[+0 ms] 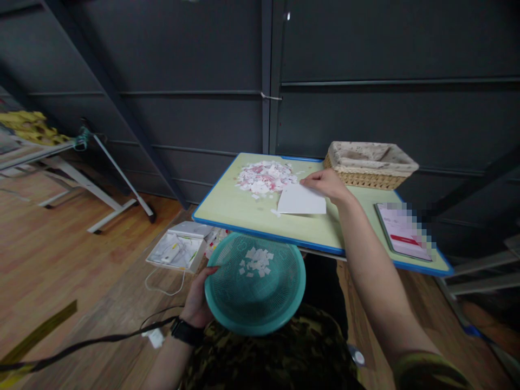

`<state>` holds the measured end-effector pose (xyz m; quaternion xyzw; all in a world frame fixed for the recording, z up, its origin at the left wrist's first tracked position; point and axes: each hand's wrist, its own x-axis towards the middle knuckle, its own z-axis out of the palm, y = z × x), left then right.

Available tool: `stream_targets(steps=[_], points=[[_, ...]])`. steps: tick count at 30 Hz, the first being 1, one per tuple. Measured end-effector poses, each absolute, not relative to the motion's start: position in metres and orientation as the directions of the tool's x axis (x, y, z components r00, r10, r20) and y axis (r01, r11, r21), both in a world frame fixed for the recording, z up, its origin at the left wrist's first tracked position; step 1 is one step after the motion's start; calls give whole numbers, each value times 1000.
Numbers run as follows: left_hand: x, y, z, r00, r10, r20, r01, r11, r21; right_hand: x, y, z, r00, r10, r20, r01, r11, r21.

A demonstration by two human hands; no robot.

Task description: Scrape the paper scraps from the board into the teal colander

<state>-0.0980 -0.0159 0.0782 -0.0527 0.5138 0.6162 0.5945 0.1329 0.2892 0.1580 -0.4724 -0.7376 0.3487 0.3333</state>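
Note:
My left hand (199, 296) grips the rim of a round teal plastic colander (280, 303), held below the table's front edge. Several small white paper pieces (258, 261) lie inside it. Over the table, my right hand (325, 186) is closed on the top edge of a white sheet of card or paper (301, 200). The sheet's lower left corner reaches the edge of a pile of white and pinkish paper scraps (266, 177). A small loose scrap (275, 213) lies beside that corner. My right fingertips are partly hidden behind the sheet's edge.
The pale green table (227, 203) has a blue rim. A cloth-lined wicker basket (371, 165) stands at its back right, and a tablet (406, 232) lies at the right. An open white box (177, 249) with a cable sits low at the left. A strap crosses the lower left.

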Motion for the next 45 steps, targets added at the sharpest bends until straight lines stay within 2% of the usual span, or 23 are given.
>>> stream_targets(steps=[10,16,25,36,45], points=[[-99,-16,78,-313,688,-654,-753,239,613,129,283,162,-381,915,135,455,313,-834],[-98,-15,80,-299,677,-673,-755,263,601,132,286,162,-352,918,181,417,327,-848],[-98,-15,79,-282,683,-674,-779,247,576,130,284,161,-386,911,142,451,321,-833],[-103,-17,70,-268,695,-668,-780,251,574,122,281,158,-446,885,133,384,323,-865],[-100,-17,76,-270,704,-657,-795,223,565,124,283,159,-366,921,133,410,288,-865]])
